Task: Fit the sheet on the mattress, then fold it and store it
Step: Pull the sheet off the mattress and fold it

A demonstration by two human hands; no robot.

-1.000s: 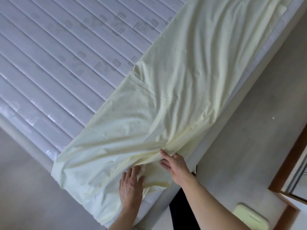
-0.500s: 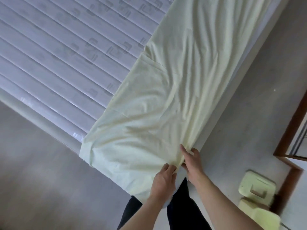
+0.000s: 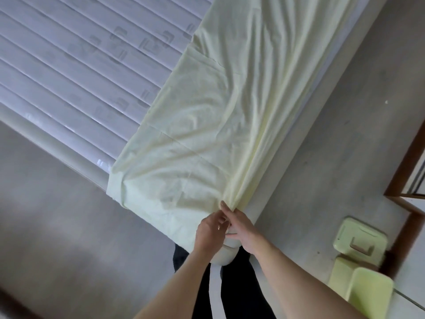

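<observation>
A pale yellow sheet (image 3: pixel 207 116) lies in a long wrinkled strip along the right side of the white quilted mattress (image 3: pixel 76 72). Its near end drapes over the mattress's rounded corner. At that corner, my right hand (image 3: pixel 241 229) pinches a gathered bunch of the sheet's edge. My left hand (image 3: pixel 211 233) sits right beside it, its fingers curled against the same bunch of fabric. Folds radiate from the pinched spot up the strip.
Grey floor (image 3: pixel 333 157) runs along the right of the bed and at lower left. Two pale green plastic containers (image 3: pixel 358 242) stand on the floor at lower right, by a brown wooden frame (image 3: pixel 404 171). My dark trouser legs show below the corner.
Both hands have come together at the mattress corner and gathered the sheet's edge there. The sheet has been drawn tighter toward the corner, and the view has shifted along the bed.
</observation>
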